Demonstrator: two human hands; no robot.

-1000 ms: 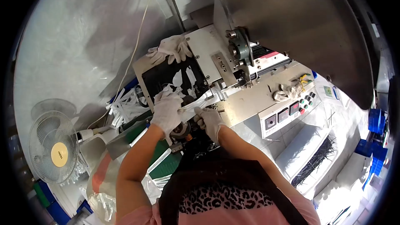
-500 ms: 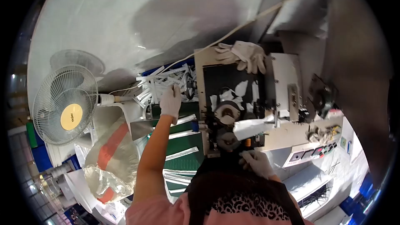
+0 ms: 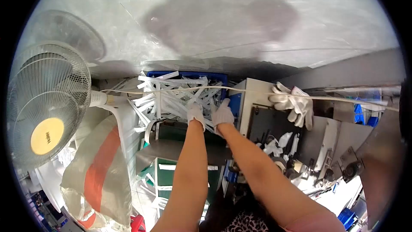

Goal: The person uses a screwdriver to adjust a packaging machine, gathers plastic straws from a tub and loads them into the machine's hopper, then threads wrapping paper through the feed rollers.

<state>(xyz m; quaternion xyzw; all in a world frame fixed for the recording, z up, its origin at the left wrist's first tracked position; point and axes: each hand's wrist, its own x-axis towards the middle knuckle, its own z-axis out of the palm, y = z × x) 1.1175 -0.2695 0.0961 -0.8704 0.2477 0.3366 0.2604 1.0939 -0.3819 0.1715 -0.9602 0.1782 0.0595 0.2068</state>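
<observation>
A heap of white strips (image 3: 171, 99) fills a blue bin (image 3: 223, 78) against the wall. Both my hands, in white gloves, reach into the front of that heap, side by side and a little apart. My left hand (image 3: 195, 114) is among the strips; its fingertips blend into the white pieces, so its grip cannot be made out. My right hand (image 3: 223, 114) is at the bin's right side with its fingers apart, touching or close to the strips. Below my wrists runs a green conveyor belt (image 3: 174, 178) with white strips lying across it.
A standing fan (image 3: 47, 103) is at the left, above a large sack with a red stripe (image 3: 101, 172). To the right is a machine (image 3: 268, 124) with spare white gloves (image 3: 294, 103) on top. A pale cable (image 3: 257, 92) hangs across the view.
My right hand has gone from the front of the machine over to the bin, beside my left hand. My left hand has moved further into the strips. The view has turned left.
</observation>
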